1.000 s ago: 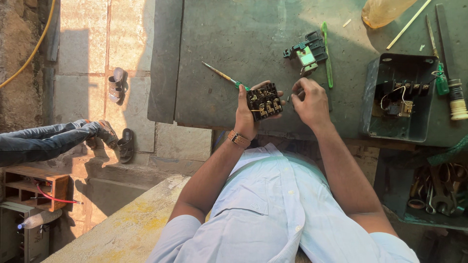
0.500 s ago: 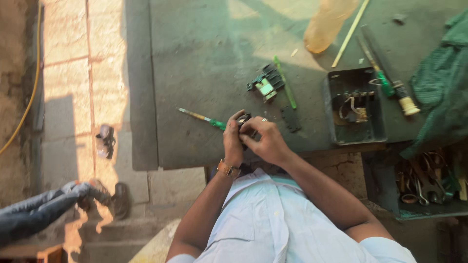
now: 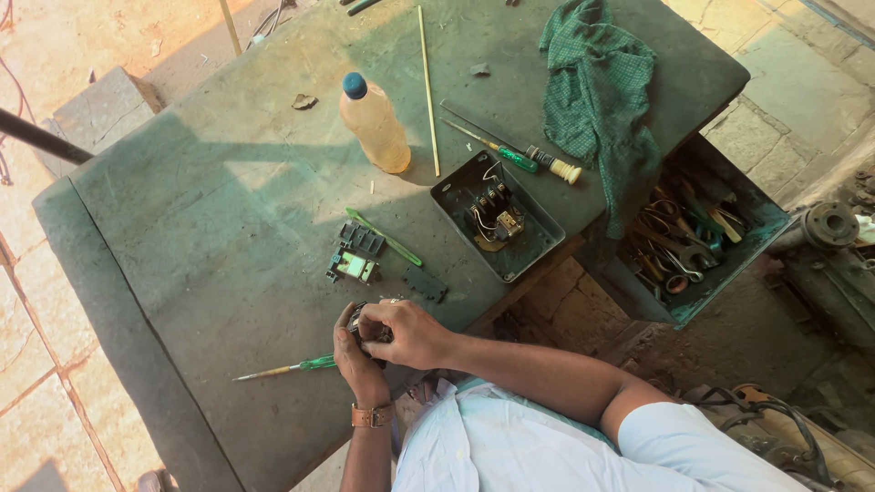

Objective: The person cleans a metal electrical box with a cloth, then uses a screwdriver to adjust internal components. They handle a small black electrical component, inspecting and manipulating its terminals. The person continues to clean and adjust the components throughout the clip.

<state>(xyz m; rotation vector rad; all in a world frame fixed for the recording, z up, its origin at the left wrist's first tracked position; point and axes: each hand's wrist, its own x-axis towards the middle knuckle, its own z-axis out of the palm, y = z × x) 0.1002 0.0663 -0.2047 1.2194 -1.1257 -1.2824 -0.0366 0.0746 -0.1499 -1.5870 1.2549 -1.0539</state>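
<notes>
At the near edge of the green desk (image 3: pixel 210 264), the person's two hands meet over a small dark switch part (image 3: pixel 363 330) that is mostly hidden between them. The left hand (image 3: pixel 357 360), with a brown watch strap on its wrist, cups the part from below with fingers curled shut around it; the right hand (image 3: pixel 406 333) lies across the top, fingers bent and pinched onto the same part. Touching the left hand at 9 o'clock, a green-handled screwdriver (image 3: pixel 284 369) lies flat on the desk, its tip pointing away toward 9. Just beyond the hands, toward 12 o'clock, sit loose pieces: a small dark plate (image 3: pixel 425 284), a green-and-white block (image 3: pixel 351 266), a dark contact block (image 3: pixel 362 240) and a thin green stick (image 3: pixel 385 239) lying slantwise beside them. At 1 o'clock from the hands an open grey box (image 3: pixel 538 241) rests on the desk's edge with wired contacts inside. Past it lie a second green-handled screwdriver (image 3: pixel 497 150) and a tool with a pale handle (image 3: pixel 558 168). A plastic bottle (image 3: pixel 375 125) of yellowish liquid with a blue cap lies at 12 o'clock, a long thin rod (image 3: pixel 428 91) next to it. A green checked cloth (image 3: pixel 597 87) is heaped at the far right corner, hanging over an open drawer (image 3: pixel 729 264) full of pliers and other tools.
</notes>
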